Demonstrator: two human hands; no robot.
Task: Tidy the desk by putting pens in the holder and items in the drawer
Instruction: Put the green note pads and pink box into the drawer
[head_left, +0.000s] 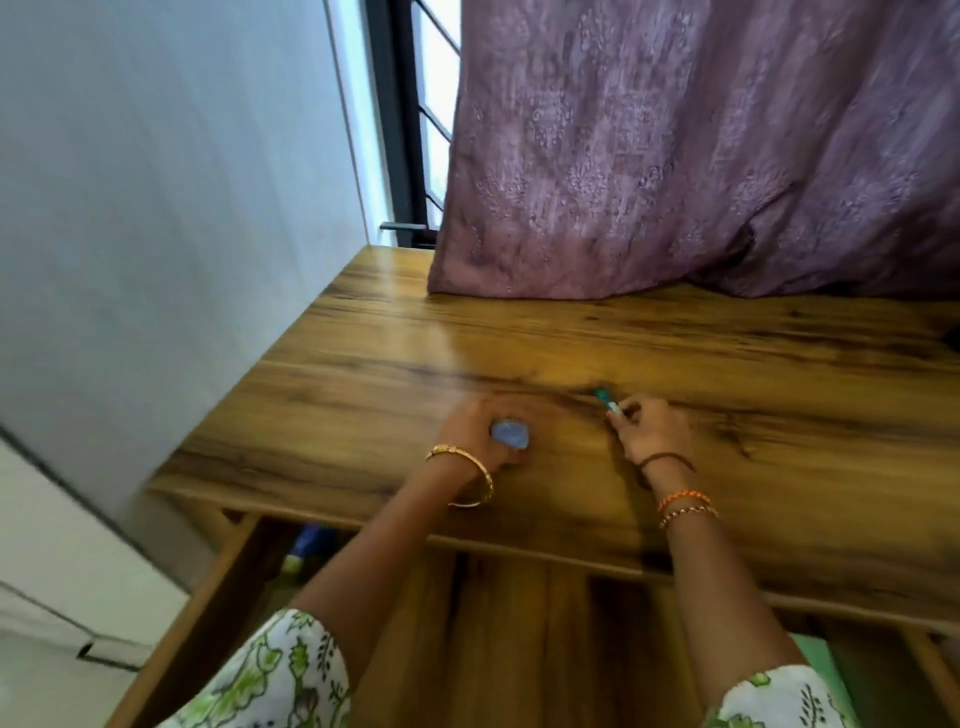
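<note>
My left hand (480, 434) is curled round a small pale-blue object (510, 434) on the wooden desk (571, 343); blur hides what the object is. To its right, my right hand (652, 428) pinches a small teal and white pen-like item (608, 401) that lies on the desk top. Below the desk's front edge the drawer (519, 613) stands pulled open under my forearms. A blue and yellow item (306, 548) lies in the drawer's left part. No pen holder is in view.
A mauve patterned curtain (701, 156) hangs onto the back of the desk. A white wall (156, 208) runs along the desk's left side. Something green (815, 660) shows at the drawer's right, beside my right sleeve.
</note>
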